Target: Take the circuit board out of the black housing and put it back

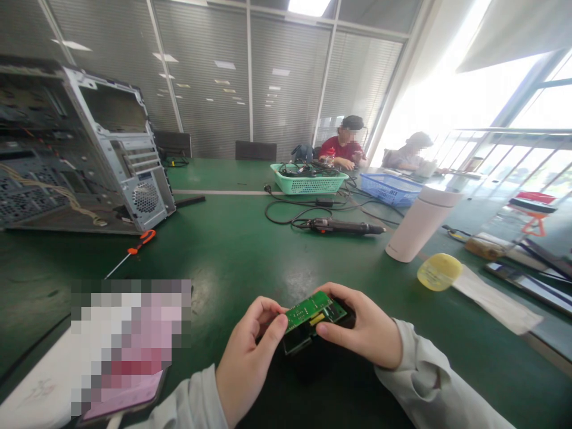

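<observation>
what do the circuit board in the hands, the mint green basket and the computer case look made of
Circuit board: probably rigid resin laminate, smooth green finish, dotted with solder-like specks.
Mint green basket: likely moulded plastic, given its even colour and perforated walls.
Computer case: apparently sheet metal, silver-grey, with a panel of punched vent holes.

Tumbler (420, 225) right of circuit board (305, 313), basket (310, 185) behind

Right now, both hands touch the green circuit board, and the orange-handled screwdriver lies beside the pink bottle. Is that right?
Wrong place: the screwdriver lies beside the computer case, as the head view shows. Left hand and right hand touch the board.
</observation>
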A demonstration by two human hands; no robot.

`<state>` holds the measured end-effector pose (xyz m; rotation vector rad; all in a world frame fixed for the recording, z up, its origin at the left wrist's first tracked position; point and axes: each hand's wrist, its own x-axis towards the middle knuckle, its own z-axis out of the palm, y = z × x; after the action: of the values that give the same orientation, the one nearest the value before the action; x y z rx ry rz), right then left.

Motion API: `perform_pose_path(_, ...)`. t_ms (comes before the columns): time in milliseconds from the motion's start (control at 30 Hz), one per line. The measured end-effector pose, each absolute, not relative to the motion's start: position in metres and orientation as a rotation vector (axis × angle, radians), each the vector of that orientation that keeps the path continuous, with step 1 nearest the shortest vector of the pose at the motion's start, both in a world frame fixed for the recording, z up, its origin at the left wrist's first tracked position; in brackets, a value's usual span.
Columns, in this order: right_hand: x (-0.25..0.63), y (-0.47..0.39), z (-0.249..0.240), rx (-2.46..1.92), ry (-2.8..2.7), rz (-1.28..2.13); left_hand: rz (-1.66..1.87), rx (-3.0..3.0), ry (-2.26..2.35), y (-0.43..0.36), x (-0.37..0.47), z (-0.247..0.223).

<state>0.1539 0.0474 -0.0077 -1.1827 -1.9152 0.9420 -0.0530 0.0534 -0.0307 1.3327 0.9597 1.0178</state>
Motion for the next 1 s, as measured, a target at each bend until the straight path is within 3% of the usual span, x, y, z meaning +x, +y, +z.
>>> perform_pose_path(533,0.148,0.042,-0.005,-1.212,-1.809,1.106,0.78,1.702,1.063,0.05,-0.055,-0.028)
perform_pose_path(767,0.159,0.044,-0.008,-1.069,-1.824,1.321,0.962,1.457,1.176,0.054,-0.056,-0.031)
perform_pose_path(900,0.166,0.049,-0.012,-1.094,-1.876,1.237,1.079,1.194,1.333,0.056,-0.061,-0.041)
perform_pose_path(1000,0.169,0.055,-0.012,-1.252,-1.666,1.171,0.997,1.138,1.198,0.059,-0.062,-0.044)
